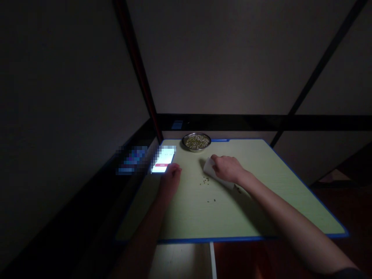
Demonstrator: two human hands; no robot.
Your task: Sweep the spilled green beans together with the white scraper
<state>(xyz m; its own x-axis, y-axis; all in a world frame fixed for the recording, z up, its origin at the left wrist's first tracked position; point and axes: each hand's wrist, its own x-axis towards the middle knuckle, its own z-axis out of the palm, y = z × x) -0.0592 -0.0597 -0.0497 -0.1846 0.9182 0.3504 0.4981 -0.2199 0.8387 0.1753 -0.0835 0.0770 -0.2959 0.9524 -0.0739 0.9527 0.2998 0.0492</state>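
My left hand rests on the pale green table at the near edge of a lit phone; its fingers look curled, and the room is dim. My right hand lies over a white sheet or bag in the middle of the table, fingers bent around it. A few small green beans are scattered just in front of that hand. At the far edge stands a metal bowl filled with beans.
The table has a blue rim and stands in a corner by dark walls. A dark rail runs behind the bowl, and a dark post rises at the left. The floor at right is reddish brown.
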